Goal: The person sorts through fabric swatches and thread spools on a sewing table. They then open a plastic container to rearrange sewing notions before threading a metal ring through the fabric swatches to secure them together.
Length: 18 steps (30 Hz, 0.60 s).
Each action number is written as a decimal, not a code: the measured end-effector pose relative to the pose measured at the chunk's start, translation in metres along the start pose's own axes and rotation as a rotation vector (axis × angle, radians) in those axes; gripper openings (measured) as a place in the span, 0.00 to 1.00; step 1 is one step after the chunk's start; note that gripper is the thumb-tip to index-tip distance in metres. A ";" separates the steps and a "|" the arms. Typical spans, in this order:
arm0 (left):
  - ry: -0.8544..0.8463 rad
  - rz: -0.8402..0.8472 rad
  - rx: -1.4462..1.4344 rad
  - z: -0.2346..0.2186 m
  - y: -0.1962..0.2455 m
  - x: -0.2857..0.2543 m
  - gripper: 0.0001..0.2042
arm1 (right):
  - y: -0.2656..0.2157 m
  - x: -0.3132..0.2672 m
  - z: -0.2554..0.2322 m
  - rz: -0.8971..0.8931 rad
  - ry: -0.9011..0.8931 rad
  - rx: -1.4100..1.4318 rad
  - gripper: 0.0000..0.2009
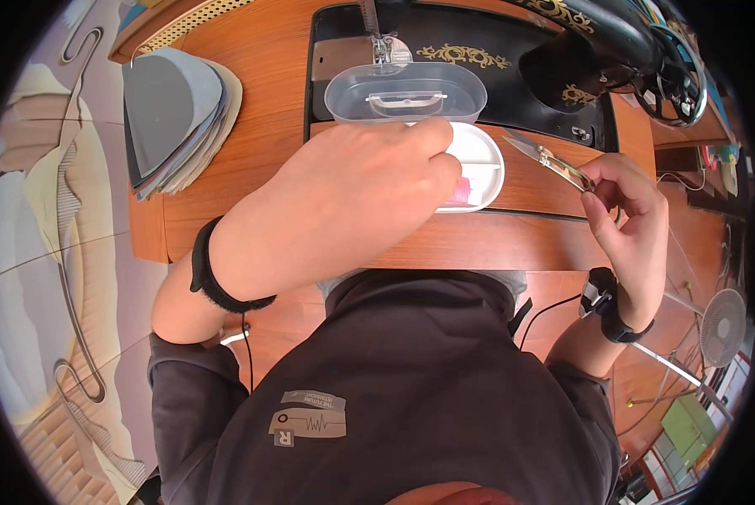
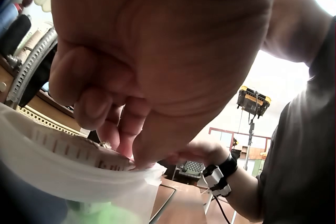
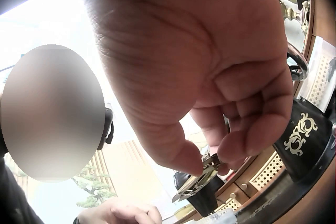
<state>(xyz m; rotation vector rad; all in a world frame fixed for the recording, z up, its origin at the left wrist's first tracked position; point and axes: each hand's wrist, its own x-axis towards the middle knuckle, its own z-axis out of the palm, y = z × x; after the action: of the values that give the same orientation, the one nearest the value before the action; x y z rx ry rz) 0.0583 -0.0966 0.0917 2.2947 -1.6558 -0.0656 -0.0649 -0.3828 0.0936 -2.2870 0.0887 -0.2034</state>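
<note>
My left hand [image 1: 352, 177] reaches over a white oval tray [image 1: 497, 164]. In the left wrist view, its curled fingers and thumb meet at the end of a rolled tape measure [image 2: 79, 150], a pale coil with tick marks pinched at the tray's rim. Something pink [image 1: 461, 194] lies in the tray beside the fingers. My right hand [image 1: 630, 210] holds a pair of gold-coloured thread snips [image 1: 566, 168] between thumb and fingers, their blades pointing toward the tray. The right wrist view shows the snips [image 3: 202, 182] below the curled fingers.
A clear oval lid [image 1: 407, 88] with a handle stands behind the tray. Farther back is a black sewing machine [image 1: 562, 71] with gold decoration. Stacked fabric pieces [image 1: 175, 118] lie at the left of the wooden table [image 1: 268, 93].
</note>
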 end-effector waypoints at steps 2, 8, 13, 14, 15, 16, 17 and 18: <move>-0.003 0.017 0.029 -0.001 0.001 0.002 0.07 | 0.003 -0.001 0.001 0.001 0.001 0.010 0.09; 0.054 0.014 0.113 -0.002 0.006 0.002 0.08 | 0.006 -0.002 0.002 0.014 0.004 0.028 0.09; 0.022 0.024 0.093 -0.003 0.003 0.002 0.07 | 0.010 -0.001 0.004 0.017 0.008 0.068 0.09; 0.012 0.018 0.087 -0.003 0.003 0.001 0.07 | 0.010 -0.001 0.004 0.015 0.003 0.072 0.09; 0.017 0.018 0.061 -0.004 0.002 0.001 0.07 | 0.010 0.000 0.004 0.013 -0.001 0.076 0.09; 0.023 0.019 0.035 -0.003 0.001 0.000 0.06 | 0.011 0.000 0.004 0.011 -0.005 0.080 0.09; 0.028 0.020 0.008 -0.002 0.000 0.001 0.06 | 0.011 0.001 0.004 0.011 -0.004 0.081 0.09; 0.019 0.009 -0.002 -0.001 -0.001 0.001 0.06 | 0.012 0.001 0.005 0.012 -0.003 0.081 0.09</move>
<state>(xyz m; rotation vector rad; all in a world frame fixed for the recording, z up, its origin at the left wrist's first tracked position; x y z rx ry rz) 0.0597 -0.0968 0.0926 2.2789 -1.6563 -0.0423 -0.0635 -0.3872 0.0819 -2.2051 0.0911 -0.1936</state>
